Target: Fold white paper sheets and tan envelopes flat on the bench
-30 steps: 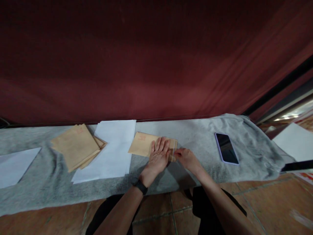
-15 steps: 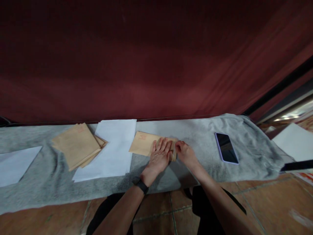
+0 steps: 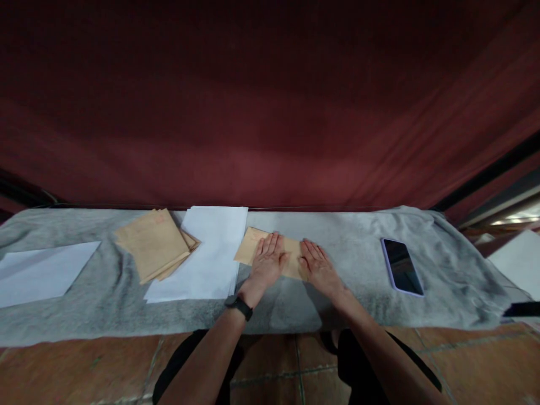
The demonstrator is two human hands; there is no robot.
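Note:
A brown paper envelope (image 3: 291, 264) lies on the grey cloth in front of me, with faint red print near its left end. My left hand (image 3: 268, 260) rests flat on its middle, fingers stretched out. On the envelope's right end lies my right hand (image 3: 318, 267), also flat with its fingers extended; it covers that edge. Left of the envelope is a stack of white paper (image 3: 211, 253). Several more brown envelopes (image 3: 156, 242) are piled partly over that paper.
The grey cloth (image 3: 350, 247) covers a long narrow surface. A phone with a purple edge (image 3: 403, 267) lies to the right, a white sheet (image 3: 42, 273) at far left. Behind stands a dark red fabric wall (image 3: 270, 140). Tiled floor (image 3: 270, 360) shows below.
My right hand has gone from pinching at the envelope's right end to lying flat on it. My left hand stays flat on the envelope. The view has shifted slightly.

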